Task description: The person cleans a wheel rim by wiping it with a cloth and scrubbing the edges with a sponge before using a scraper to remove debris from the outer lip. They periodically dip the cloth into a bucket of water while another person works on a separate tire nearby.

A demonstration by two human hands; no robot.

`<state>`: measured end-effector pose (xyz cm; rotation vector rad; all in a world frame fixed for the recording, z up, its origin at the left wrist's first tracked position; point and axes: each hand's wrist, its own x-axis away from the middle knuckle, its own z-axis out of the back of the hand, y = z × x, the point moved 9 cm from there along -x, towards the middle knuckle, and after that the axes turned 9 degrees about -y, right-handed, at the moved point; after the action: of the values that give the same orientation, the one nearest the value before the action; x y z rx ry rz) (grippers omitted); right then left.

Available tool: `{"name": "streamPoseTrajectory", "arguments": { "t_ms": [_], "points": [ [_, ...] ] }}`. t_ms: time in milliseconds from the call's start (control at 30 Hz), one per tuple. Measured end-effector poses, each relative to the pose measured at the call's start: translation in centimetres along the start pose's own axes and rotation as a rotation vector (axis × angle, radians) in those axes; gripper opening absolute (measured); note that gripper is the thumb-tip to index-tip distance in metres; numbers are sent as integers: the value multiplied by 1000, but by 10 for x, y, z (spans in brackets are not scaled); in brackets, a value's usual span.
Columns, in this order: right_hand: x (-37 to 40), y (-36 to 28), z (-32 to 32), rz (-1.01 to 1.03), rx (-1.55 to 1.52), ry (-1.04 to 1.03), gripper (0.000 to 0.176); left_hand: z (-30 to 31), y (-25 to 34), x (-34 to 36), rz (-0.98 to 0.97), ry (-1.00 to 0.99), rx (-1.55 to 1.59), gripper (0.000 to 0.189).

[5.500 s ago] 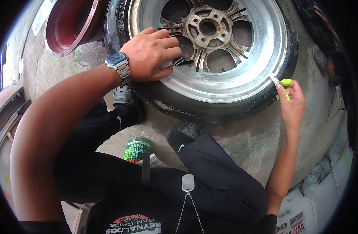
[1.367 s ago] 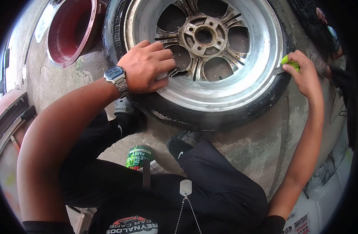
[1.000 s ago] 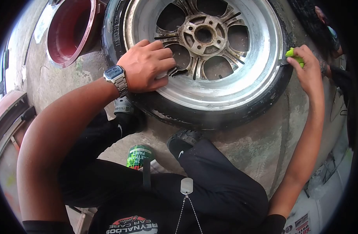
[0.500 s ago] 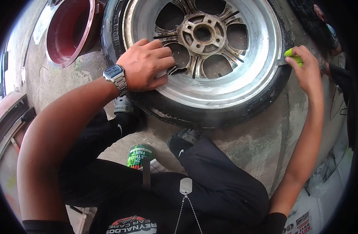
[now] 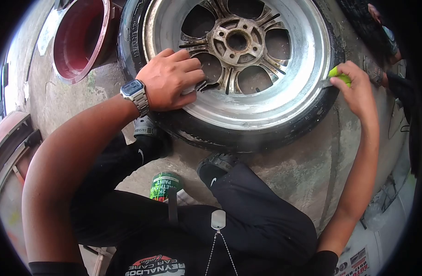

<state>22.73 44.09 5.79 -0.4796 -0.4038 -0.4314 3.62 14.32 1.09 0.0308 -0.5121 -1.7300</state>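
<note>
A wheel rim (image 5: pixel 248 108), silvery and dusty with a brown hub (image 5: pixel 238 41), lies flat inside a black tire (image 5: pixel 252 140). My left hand (image 5: pixel 172 83) is closed over the rim's near left edge. A pale, dark-edged piece shows between its thumb and fingers, too hidden to name. At the rim's right edge, my right hand (image 5: pixel 353 85) grips a putty knife (image 5: pixel 338 80) by its bright green handle. Its short grey blade touches the seam between rim and tire.
A red metal drum-like cylinder (image 5: pixel 94 60) lies at upper left. Between my legs stands a green paint can (image 5: pixel 164 184). Another tire (image 5: pixel 358 20) and part of another person's hand (image 5: pixel 374 14) show at upper right.
My right hand has shifted slightly left and down with the putty knife, along the rim's edge. The left hand stays almost where it was.
</note>
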Motion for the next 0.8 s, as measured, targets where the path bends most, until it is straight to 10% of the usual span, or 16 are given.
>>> {"name": "streamPoseTrajectory", "arguments": {
  "t_ms": [800],
  "points": [
    [18, 22, -14, -12, -245, 164, 18, 1, 0, -1, 13, 8, -15, 33]
  ]
}}
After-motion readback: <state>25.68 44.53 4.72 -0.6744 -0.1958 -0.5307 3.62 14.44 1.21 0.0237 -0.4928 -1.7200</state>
